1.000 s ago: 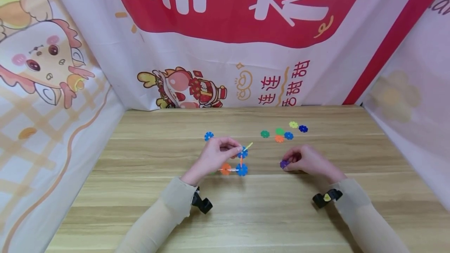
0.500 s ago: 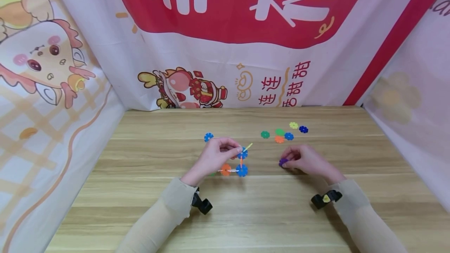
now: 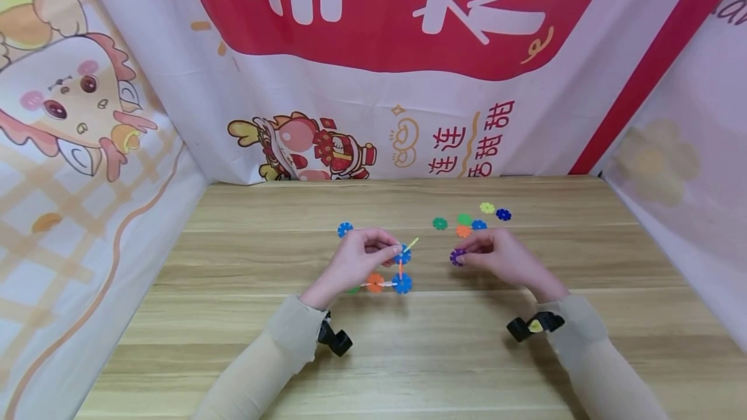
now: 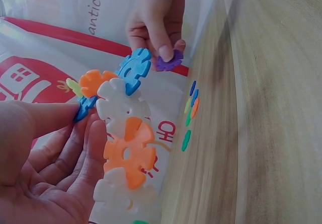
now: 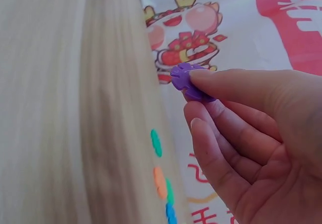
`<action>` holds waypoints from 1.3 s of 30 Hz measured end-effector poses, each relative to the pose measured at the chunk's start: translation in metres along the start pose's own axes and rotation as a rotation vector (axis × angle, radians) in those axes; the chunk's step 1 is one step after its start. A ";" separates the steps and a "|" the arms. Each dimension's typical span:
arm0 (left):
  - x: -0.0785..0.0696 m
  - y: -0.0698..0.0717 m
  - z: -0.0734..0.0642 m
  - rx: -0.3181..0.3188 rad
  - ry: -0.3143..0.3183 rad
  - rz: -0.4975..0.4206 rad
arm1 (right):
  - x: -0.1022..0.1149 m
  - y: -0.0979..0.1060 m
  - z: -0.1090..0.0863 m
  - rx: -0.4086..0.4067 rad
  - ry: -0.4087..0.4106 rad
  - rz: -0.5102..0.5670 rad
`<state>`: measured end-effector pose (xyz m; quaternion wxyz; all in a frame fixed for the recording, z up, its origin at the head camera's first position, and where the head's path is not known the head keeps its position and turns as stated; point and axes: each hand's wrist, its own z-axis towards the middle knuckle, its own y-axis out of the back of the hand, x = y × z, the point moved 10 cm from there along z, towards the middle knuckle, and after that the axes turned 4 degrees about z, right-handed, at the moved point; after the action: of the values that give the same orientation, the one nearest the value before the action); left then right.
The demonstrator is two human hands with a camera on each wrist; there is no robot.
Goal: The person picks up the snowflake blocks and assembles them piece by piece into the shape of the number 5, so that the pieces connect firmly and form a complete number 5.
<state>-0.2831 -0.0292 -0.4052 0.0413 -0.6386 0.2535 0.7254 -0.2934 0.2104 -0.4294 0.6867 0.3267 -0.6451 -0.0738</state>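
My left hand [image 3: 358, 261] pinches a blue snowflake disc [image 4: 84, 108] between thumb and fingertips. That disc belongs to a chain of slotted discs. A yellow disc [image 4: 74, 87] juts from it, and an orange disc [image 4: 95, 83] links it to a larger blue disc [image 4: 135, 70]. White discs [image 4: 118, 105] and another orange disc [image 4: 130, 152] continue the chain toward a green one, mostly hidden. To the right, my right hand [image 3: 508, 263] pinches a purple snowflake disc [image 5: 186, 81] between thumb and forefinger. The purple disc is apart from the chain in the head view.
Several loose discs lie at the back right, among them a green disc [image 3: 440, 223], an orange disc [image 3: 463, 231] and a yellow disc [image 3: 487, 208]. Another blue disc [image 3: 345, 230] shows beyond my left hand. Printed cloth [image 3: 327, 83] walls the wooden table [image 3: 443, 355].
My right hand has moved left and a little away from me, bringing the purple disc nearer the chain. My left hand has stayed in place with its grip.
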 end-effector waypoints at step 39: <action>0.001 -0.005 0.002 0.008 0.013 0.011 | 0.067 -0.008 0.017 -0.152 0.095 0.287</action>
<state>-0.2835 -0.0240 -0.4078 0.0383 -0.6416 0.2601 0.7206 -0.2961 0.1631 -0.3788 0.7427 0.1815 -0.6445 -0.0078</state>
